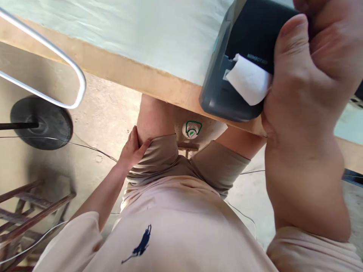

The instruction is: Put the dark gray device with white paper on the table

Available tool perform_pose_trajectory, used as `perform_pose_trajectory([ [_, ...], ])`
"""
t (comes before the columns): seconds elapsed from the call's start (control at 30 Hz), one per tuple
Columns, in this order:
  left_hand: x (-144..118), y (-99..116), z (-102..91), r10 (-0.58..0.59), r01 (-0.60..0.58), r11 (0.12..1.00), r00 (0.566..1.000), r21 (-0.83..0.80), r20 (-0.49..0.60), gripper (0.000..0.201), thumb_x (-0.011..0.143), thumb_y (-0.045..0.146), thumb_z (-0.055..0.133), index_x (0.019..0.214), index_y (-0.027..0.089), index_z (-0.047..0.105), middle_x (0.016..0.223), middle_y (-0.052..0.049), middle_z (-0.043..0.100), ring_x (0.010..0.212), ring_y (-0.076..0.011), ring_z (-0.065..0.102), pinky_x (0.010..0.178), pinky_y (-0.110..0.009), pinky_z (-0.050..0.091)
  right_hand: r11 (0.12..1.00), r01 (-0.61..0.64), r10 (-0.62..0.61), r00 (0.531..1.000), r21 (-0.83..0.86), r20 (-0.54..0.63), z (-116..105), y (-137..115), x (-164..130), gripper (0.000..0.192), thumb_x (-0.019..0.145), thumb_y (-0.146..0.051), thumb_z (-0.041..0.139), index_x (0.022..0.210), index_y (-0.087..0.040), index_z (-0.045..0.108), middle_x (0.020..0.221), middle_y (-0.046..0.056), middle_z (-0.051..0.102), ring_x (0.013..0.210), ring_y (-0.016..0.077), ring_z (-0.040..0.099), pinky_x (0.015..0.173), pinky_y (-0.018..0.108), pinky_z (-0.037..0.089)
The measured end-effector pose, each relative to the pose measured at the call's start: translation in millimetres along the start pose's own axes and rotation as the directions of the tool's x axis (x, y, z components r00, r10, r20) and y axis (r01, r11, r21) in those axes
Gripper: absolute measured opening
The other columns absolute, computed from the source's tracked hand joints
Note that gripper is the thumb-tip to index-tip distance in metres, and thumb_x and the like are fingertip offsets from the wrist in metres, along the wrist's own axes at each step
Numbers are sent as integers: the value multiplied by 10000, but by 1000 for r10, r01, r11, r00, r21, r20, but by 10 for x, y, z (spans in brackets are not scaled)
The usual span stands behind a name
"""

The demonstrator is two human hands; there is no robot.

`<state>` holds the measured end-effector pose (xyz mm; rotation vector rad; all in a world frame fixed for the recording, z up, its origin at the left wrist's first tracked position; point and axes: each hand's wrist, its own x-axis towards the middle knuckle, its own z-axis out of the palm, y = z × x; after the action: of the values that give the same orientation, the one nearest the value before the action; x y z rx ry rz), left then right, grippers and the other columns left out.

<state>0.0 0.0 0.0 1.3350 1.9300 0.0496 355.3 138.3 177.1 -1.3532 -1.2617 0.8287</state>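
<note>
A dark grey label printer (241, 90) with a black lid is at the upper right, close to the camera and over the table's near edge. From its slot curls a white paper label (249, 79). My right hand (314, 56) is closed on the printer's right side, its thumb along the black lid; the other fingertips are partly out of frame. My left hand (133, 149) lies on my thigh near the hem of my shorts, fingers stretched out and thumb apart, holding nothing.
A table (113, 71) with a pale cover and a wooden edge spans the top. At left are a white looped frame (76, 71), a round black base (42, 122) on the floor, and a rusty metal rack (36, 211). Thin cables (85, 145) cross the floor.
</note>
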Motion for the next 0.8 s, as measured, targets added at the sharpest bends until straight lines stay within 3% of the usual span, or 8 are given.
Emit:
perform_pose_trajectory([
  [0.17,-133,8,-149,-11,11,1000,1000,-15,-3,914,892,665,636,1641,152,524,1659,-199,599,1471,-405,668,1294,-545,560,966,218,-197,969,141,-149,-195,109,-404,249,960,-245,734,1119,-387,863,1265,-145,774,1581,168,596,1359,301,484],
  [0.23,-222,15,-258,-10,9,1000,999,-6,-34,623,920,553,628,1419,182,661,1495,-160,687,1245,-319,749,1190,-479,619,978,203,-205,919,-39,-338,-446,215,-685,208,893,-472,784,1045,-331,806,1096,-48,760,1129,122,770,981,299,639],
  [0.27,-268,26,-316,-14,14,1000,999,7,-53,451,929,490,632,1263,193,694,1364,-133,721,1130,-273,745,1137,-450,630,980,174,-198,901,-97,-386,-612,284,-846,309,848,-564,792,948,-277,734,940,-11,709,860,98,718,752,295,592],
  [0.33,-357,65,-421,-29,33,998,996,44,-89,168,927,370,662,961,208,630,1055,-69,698,949,-204,667,1047,-410,617,979,66,-146,891,-195,-431,-994,438,-1208,546,712,-668,848,780,-222,541,694,-16,524,590,67,502,540,279,408],
  [0.4,-434,124,-496,-51,59,995,993,76,-109,257,908,287,700,805,224,473,826,-6,566,817,-158,561,935,-370,578,945,-151,-5,881,-291,-473,-1374,582,-1621,644,641,-619,928,772,-212,447,660,-48,451,531,40,375,494,247,317],
  [0.5,-520,226,-540,-77,83,994,993,73,-91,401,941,240,684,759,235,327,689,58,406,672,-106,421,762,-286,474,775,-509,251,791,-374,-557,-1775,719,-2280,498,936,-465,835,839,-171,445,661,-85,364,586,17,323,566,149,320],
  [0.67,-573,363,-521,-12,11,999,999,36,40,447,958,170,645,690,210,290,640,66,315,643,-88,302,683,-240,336,411,-802,521,597,-434,-610,-1917,820,-3226,424,1063,-418,731,843,-113,536,698,-71,395,610,8,309,568,126,316],
  [0.8,-559,381,-428,47,-57,996,991,74,129,520,934,161,641,629,206,222,610,48,210,631,-75,244,671,-256,309,274,-849,670,506,-452,-544,-1846,934,-3803,412,1083,-489,693,962,-101,626,795,-31,533,696,32,478,656,154,470],
])
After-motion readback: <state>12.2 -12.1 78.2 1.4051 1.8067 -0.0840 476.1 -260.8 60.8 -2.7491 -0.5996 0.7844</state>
